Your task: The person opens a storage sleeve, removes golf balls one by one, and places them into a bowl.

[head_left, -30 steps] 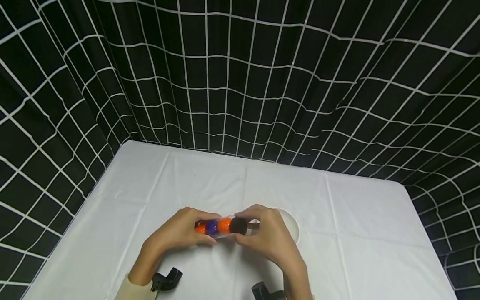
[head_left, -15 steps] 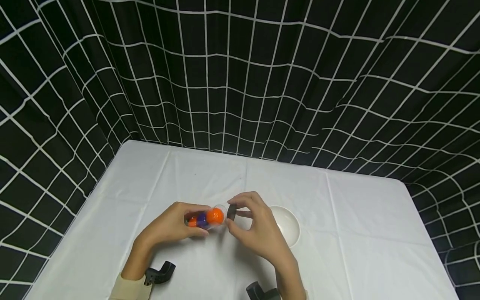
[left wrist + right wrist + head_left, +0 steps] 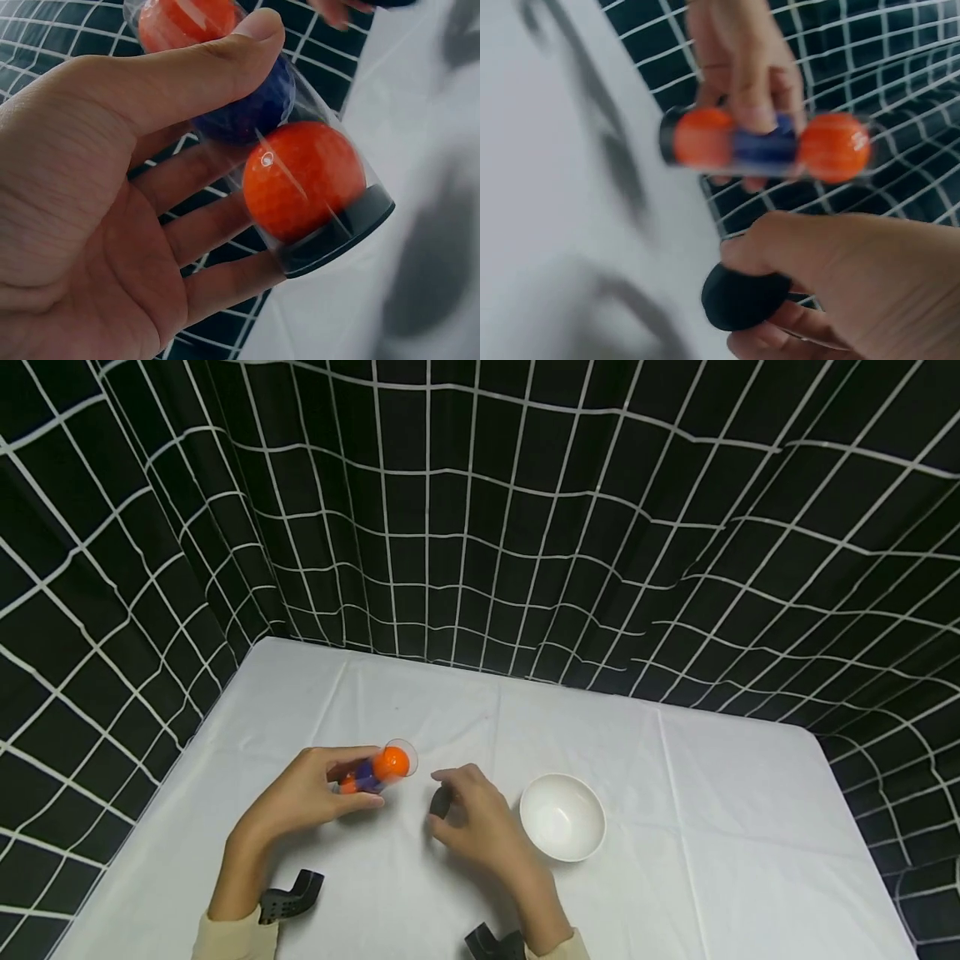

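Observation:
My left hand [image 3: 303,793] grips a clear plastic tube [image 3: 319,94] between thumb and fingers. Three golf balls sit in a row inside: an orange ball [image 3: 304,180] against the black end cap [image 3: 341,236], a blue-purple ball [image 3: 251,105] in the middle, and another orange ball [image 3: 392,763] at the uncapped end. That end tilts up and away to the right in the head view. My right hand [image 3: 483,822] pinches a round black cap [image 3: 742,298], held apart from the tube, just to its right.
A white bowl [image 3: 562,817] stands on the white-covered table [image 3: 735,827], to the right of my right hand. Black curtains [image 3: 450,510] with a white grid rise behind the table and at both sides. Black wrist mounts [image 3: 292,897] sit on both forearms.
The black cap has come off the tube's right end in my right hand. My left hand has moved left and away with the tube. My right hand has shifted left, uncovering the bowl.

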The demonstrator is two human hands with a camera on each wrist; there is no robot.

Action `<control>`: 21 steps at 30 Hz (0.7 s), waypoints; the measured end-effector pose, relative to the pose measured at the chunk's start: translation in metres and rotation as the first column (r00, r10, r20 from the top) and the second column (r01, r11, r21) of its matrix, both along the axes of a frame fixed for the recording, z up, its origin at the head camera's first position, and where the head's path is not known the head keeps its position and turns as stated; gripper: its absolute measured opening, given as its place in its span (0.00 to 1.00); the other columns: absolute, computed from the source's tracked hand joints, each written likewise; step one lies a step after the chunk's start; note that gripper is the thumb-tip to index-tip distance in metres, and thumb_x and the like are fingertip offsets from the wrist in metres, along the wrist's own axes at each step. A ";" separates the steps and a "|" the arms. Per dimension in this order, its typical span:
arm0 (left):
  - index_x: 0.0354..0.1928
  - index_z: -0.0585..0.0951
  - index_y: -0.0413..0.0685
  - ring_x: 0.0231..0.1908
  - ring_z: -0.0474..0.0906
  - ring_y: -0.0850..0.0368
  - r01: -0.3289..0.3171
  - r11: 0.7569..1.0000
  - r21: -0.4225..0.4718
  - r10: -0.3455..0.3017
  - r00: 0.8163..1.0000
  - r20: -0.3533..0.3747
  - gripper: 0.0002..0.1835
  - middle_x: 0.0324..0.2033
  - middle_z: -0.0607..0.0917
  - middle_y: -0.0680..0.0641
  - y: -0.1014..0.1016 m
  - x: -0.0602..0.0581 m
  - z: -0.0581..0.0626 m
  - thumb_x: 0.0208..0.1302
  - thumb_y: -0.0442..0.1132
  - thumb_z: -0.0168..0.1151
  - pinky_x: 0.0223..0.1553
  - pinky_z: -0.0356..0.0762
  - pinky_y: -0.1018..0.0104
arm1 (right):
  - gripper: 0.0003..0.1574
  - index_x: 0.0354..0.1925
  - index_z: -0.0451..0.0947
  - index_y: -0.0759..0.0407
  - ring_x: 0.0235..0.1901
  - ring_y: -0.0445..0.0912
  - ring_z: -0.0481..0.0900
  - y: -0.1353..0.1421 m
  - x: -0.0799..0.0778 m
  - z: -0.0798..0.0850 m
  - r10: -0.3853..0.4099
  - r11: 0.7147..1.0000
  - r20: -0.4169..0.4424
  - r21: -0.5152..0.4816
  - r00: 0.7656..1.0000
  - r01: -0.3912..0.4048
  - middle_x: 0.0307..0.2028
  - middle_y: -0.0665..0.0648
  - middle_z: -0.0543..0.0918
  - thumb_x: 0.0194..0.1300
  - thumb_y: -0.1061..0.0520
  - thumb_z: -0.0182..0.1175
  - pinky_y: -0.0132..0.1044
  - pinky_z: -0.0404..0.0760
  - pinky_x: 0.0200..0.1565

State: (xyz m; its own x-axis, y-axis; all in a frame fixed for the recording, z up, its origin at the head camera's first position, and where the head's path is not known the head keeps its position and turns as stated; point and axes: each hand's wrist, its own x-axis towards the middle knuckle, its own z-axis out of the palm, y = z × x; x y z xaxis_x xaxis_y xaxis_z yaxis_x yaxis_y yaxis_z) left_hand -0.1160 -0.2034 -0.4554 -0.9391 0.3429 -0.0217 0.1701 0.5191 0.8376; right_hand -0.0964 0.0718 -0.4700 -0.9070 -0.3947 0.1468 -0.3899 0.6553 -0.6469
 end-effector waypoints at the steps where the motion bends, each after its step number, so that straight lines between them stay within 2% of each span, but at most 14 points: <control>1: 0.66 0.84 0.57 0.58 0.87 0.50 0.001 1.000 -0.003 -0.001 1.000 -0.004 0.35 0.62 0.88 0.51 0.000 0.000 0.001 0.56 0.52 0.83 0.58 0.84 0.57 | 0.31 0.62 0.81 0.61 0.46 0.49 0.84 -0.001 -0.001 -0.004 0.001 1.000 0.012 0.015 1.000 -0.001 0.50 0.58 0.84 0.60 0.60 0.73 0.45 0.85 0.54; 3: 0.66 0.84 0.57 0.55 0.87 0.52 -0.001 1.000 -0.005 0.001 1.000 -0.011 0.35 0.62 0.88 0.51 0.000 0.002 0.003 0.56 0.52 0.83 0.52 0.82 0.64 | 0.29 0.61 0.82 0.61 0.47 0.49 0.83 -0.001 -0.001 -0.010 0.006 0.999 0.035 0.038 0.999 -0.007 0.51 0.58 0.83 0.61 0.60 0.73 0.47 0.84 0.55; 6: 0.66 0.84 0.56 0.52 0.87 0.54 0.001 1.000 0.003 -0.001 1.000 -0.020 0.35 0.61 0.88 0.50 0.000 0.004 0.008 0.56 0.51 0.83 0.48 0.80 0.68 | 0.26 0.59 0.83 0.62 0.51 0.51 0.84 -0.001 -0.003 -0.015 0.005 0.998 0.058 0.065 0.998 -0.008 0.52 0.59 0.83 0.62 0.61 0.72 0.48 0.84 0.58; 12: 0.66 0.84 0.56 0.51 0.86 0.55 -0.004 1.000 -0.015 0.004 1.000 -0.024 0.34 0.60 0.89 0.51 -0.003 0.007 0.016 0.56 0.51 0.83 0.54 0.83 0.63 | 0.24 0.53 0.86 0.62 0.47 0.51 0.84 0.004 -0.003 -0.011 -0.044 0.985 0.104 0.173 0.994 0.026 0.48 0.59 0.85 0.57 0.60 0.74 0.50 0.86 0.56; 15: 0.66 0.84 0.57 0.50 0.85 0.57 -0.018 1.000 -0.023 0.018 0.999 -0.035 0.34 0.60 0.89 0.52 -0.004 0.008 0.017 0.56 0.49 0.83 0.56 0.83 0.62 | 0.24 0.51 0.87 0.62 0.46 0.51 0.82 0.005 -0.002 -0.011 -0.042 0.976 0.106 0.215 0.993 0.018 0.45 0.59 0.86 0.53 0.61 0.74 0.50 0.85 0.54; 21: 0.66 0.84 0.56 0.50 0.86 0.57 -0.009 1.000 -0.016 0.008 0.999 -0.054 0.33 0.60 0.89 0.52 -0.006 0.009 0.015 0.57 0.47 0.83 0.53 0.83 0.65 | 0.24 0.53 0.87 0.63 0.49 0.53 0.81 0.004 0.000 -0.017 -0.019 0.976 0.099 0.217 0.995 -0.003 0.46 0.59 0.85 0.55 0.66 0.74 0.51 0.84 0.56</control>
State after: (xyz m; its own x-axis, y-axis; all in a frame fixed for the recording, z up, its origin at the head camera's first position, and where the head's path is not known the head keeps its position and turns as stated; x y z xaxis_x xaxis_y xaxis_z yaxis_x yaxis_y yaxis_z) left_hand -0.1072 -0.2090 -0.4403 -0.9420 0.3349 0.0233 0.2101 0.5342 0.8188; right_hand -0.0961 0.0758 -0.4866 -0.9161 -0.3997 -0.0325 -0.3247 0.7869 -0.5247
